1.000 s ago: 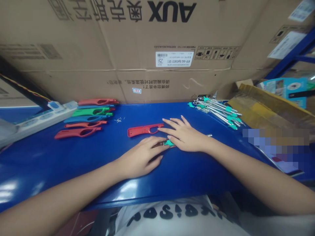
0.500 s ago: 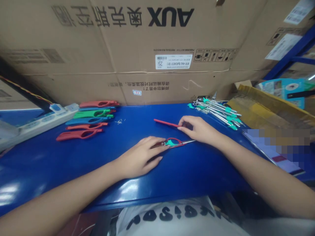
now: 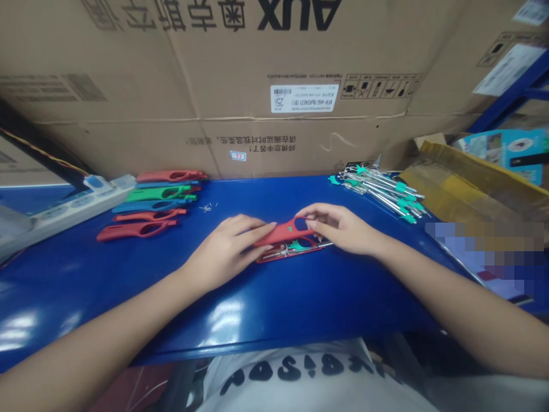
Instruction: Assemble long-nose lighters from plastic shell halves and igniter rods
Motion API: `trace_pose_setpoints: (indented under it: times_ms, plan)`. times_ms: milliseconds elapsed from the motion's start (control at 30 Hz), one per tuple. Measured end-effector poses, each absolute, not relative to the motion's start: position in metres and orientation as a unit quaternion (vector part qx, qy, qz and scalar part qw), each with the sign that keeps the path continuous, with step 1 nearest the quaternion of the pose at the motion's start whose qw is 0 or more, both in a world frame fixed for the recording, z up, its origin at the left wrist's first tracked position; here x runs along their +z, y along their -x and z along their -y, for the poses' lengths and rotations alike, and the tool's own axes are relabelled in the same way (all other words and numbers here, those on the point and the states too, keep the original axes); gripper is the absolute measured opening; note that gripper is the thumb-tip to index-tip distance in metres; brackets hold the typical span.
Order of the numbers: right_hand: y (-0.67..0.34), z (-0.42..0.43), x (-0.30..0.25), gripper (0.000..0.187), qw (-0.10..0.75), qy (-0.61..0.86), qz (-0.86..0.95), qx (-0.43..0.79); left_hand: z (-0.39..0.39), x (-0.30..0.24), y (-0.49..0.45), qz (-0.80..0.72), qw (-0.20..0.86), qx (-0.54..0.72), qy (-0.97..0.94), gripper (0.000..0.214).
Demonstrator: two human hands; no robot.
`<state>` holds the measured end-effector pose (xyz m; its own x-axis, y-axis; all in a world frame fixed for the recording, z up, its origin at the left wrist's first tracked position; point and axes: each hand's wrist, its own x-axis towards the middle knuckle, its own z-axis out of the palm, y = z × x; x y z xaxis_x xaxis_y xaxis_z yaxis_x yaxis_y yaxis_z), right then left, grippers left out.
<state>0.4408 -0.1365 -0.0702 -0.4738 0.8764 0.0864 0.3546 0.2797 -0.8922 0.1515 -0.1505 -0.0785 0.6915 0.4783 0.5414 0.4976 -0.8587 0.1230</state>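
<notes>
A red plastic handle shell [image 3: 283,231] is held tilted over a second red shell [image 3: 286,253] that lies on the blue table [image 3: 300,292] with a teal-and-metal part [image 3: 297,246] inside it. My right hand [image 3: 343,229] pinches the upper shell at its right end. My left hand [image 3: 223,250] rests on the table with its fingers touching the left end of the shells.
A row of red, green and blue handle shells [image 3: 150,206] lies at the left, beside a white power strip [image 3: 64,209]. A pile of metal rods with teal parts [image 3: 381,189] sits at the right. Small screws [image 3: 207,208] lie near the middle. Cardboard boxes [image 3: 257,86] wall the back.
My right hand lifted the loose red shell from the table and brought it down over the shell under my left hand. My left hand shifted slightly left and forward.
</notes>
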Motion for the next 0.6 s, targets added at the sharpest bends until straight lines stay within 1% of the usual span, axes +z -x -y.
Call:
trace_pose_setpoints:
  times_ms: [100,167,267,433,600]
  plan:
    - [-0.442,0.139,-0.070,0.034,0.261,0.373,0.841,0.293,0.154,-0.080,-0.154,0.264,-0.015,-0.285,0.921,0.035]
    - [-0.444,0.140,-0.069,0.034,0.225,0.356,0.873,0.247,0.155,-0.081,-0.154,0.265,-0.034,-0.272,0.925,0.035]
    - [-0.448,0.138,-0.068,0.034,0.197,0.331,0.892,0.236,0.156,-0.080,-0.154,0.274,-0.056,-0.243,0.929,0.036]
    - [-0.451,0.135,-0.071,0.035,0.186,0.304,0.903,0.242,0.158,-0.077,-0.155,0.285,-0.078,-0.189,0.937,0.036]
    - [-0.450,0.135,-0.074,0.034,0.179,0.310,0.904,0.235,0.158,-0.076,-0.156,0.288,-0.082,-0.161,0.941,0.035]
